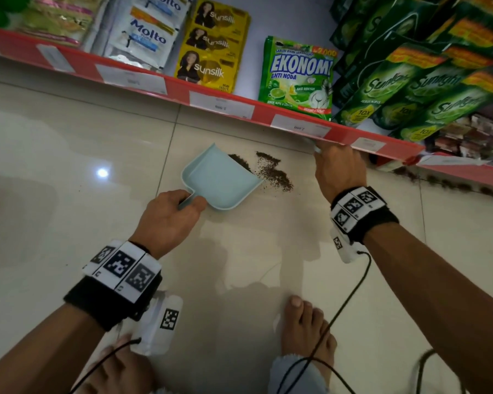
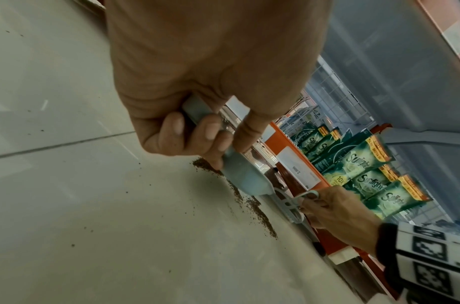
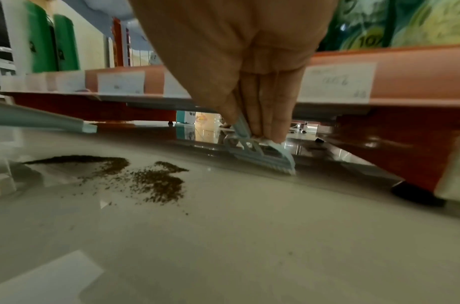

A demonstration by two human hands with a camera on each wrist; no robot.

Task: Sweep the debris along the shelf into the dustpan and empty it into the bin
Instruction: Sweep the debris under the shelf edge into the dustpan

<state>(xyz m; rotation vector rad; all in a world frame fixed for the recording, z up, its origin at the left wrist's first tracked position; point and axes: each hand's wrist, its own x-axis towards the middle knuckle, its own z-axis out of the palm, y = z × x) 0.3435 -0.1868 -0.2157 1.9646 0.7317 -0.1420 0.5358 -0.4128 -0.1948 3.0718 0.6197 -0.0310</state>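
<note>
A light blue dustpan (image 1: 221,180) lies flat on the tiled floor, its lip turned toward the shelf. My left hand (image 1: 188,201) grips its handle, fingers curled round it (image 2: 205,135). Dark brown debris (image 1: 273,173) is heaped at the lip and just right of it (image 3: 156,181). My right hand (image 1: 328,155) reaches under the red shelf edge (image 1: 225,103). There it pinches a small light blue brush (image 3: 262,156) whose bristles touch the floor right of the heap. The brush (image 2: 291,203) shows beyond the dustpan (image 2: 244,174) in the left wrist view. No bin is in view.
More debris (image 1: 453,184) lines the shelf base at the far right. Sachets and green soap pouches (image 1: 296,75) hang over the low shelf. My bare foot (image 1: 308,328) and black cables (image 1: 350,291) are behind the hands. Scattered specks (image 2: 73,244) dot the floor.
</note>
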